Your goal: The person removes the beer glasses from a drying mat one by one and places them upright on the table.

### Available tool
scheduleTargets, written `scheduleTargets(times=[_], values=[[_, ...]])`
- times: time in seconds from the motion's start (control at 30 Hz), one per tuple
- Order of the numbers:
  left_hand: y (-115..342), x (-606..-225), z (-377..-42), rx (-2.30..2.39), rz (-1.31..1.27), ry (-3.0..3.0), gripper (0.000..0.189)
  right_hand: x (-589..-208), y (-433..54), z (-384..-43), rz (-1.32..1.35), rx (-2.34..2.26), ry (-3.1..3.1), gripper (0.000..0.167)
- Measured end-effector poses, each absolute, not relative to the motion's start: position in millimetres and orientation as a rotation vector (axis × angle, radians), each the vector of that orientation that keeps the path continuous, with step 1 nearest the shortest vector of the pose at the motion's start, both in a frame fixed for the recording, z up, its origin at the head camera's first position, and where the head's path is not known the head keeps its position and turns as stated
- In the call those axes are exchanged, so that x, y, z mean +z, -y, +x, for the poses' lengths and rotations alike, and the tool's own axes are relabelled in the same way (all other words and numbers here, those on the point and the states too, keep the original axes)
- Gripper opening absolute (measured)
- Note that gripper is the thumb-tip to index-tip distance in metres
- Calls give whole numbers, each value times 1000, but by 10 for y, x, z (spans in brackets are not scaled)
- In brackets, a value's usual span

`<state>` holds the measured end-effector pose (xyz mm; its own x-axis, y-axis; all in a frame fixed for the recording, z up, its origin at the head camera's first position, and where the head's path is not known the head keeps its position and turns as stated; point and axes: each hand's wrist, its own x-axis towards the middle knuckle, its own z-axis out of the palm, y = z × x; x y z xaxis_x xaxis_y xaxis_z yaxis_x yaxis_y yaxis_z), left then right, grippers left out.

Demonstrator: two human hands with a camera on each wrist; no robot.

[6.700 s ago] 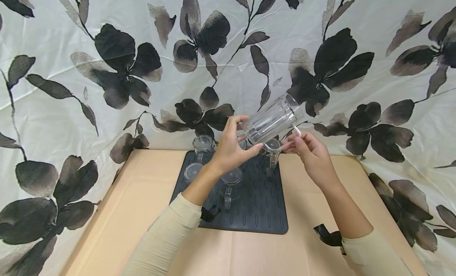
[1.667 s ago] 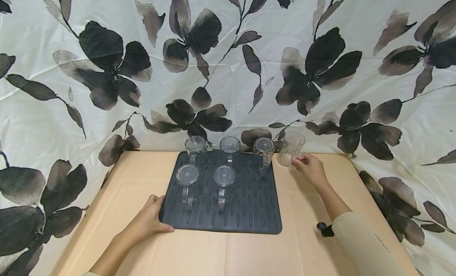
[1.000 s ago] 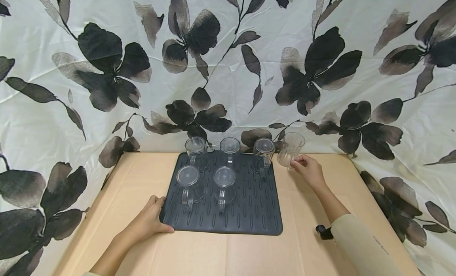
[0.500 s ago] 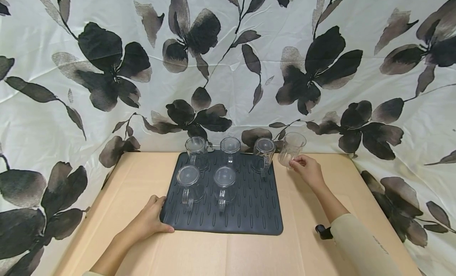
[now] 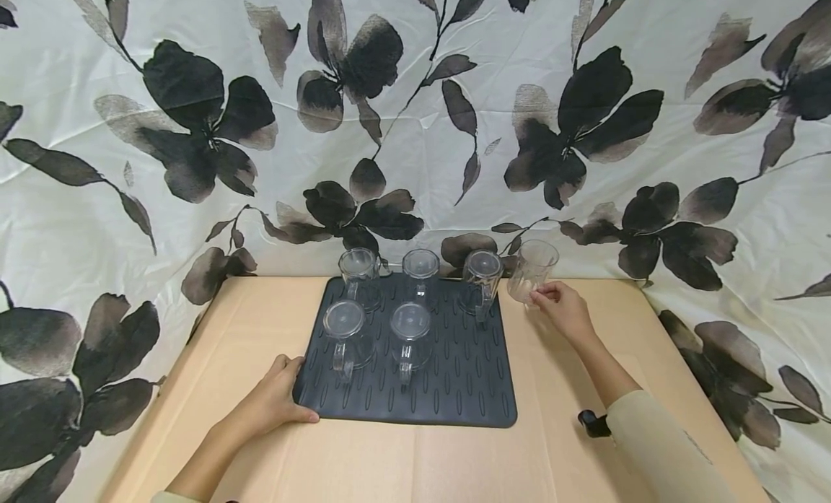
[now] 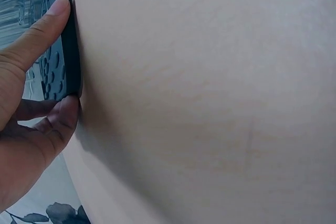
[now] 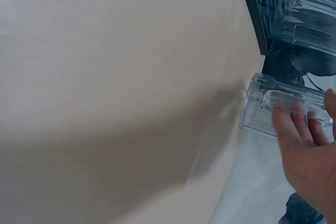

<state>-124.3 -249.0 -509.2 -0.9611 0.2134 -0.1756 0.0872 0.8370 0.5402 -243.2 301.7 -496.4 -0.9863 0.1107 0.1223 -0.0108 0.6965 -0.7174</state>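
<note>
A dark grey drying mat [image 5: 448, 387] lies on the table, and several clear glass mugs stand upside down on it. One such mug [image 5: 411, 333] is at the front middle, another [image 5: 482, 279] at the back right. My left hand [image 5: 275, 396] grips the mat's front left corner; the left wrist view shows the thumb [image 6: 50, 22] on one edge and curled fingertips at another. Just right of the mat, a clear glass mug [image 5: 535, 261] stands upright on the table, open rim up. My right hand [image 5: 563, 308] holds it by the handle, fingers [image 7: 286, 127] curled there.
A light tan table [image 5: 415, 460] carries the mat. Behind it hangs a white cloth [image 5: 454, 27] printed with dark flowers, close to the back mugs. A black strap piece [image 5: 594, 422] sticks out at the right sleeve.
Earlier, both hands held a glass mug tilted above the mat. It now stands upright right of the mat, and the left hand is at the mat's corner. Recently both hands stay nearly still.
</note>
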Motion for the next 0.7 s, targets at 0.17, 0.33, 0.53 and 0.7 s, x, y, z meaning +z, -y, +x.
scheduleTargets(times=[0.17,0.33,0.53,0.7], values=[[2471,-5095,-1264,803,243,-2790,128,-4925,-3075,-2327,-127,1190,2763,53],[2467,-5088,-1264,790,233,-2787,129,-4842,-3150,-2216,-118,1197,2739,52],[2462,-5077,-1274,764,236,-2789,130,-4718,-3177,-2093,-71,1151,2731,48],[2468,-5068,-1266,763,232,-2777,131,-4623,-3135,-2036,-18,1146,2693,40]])
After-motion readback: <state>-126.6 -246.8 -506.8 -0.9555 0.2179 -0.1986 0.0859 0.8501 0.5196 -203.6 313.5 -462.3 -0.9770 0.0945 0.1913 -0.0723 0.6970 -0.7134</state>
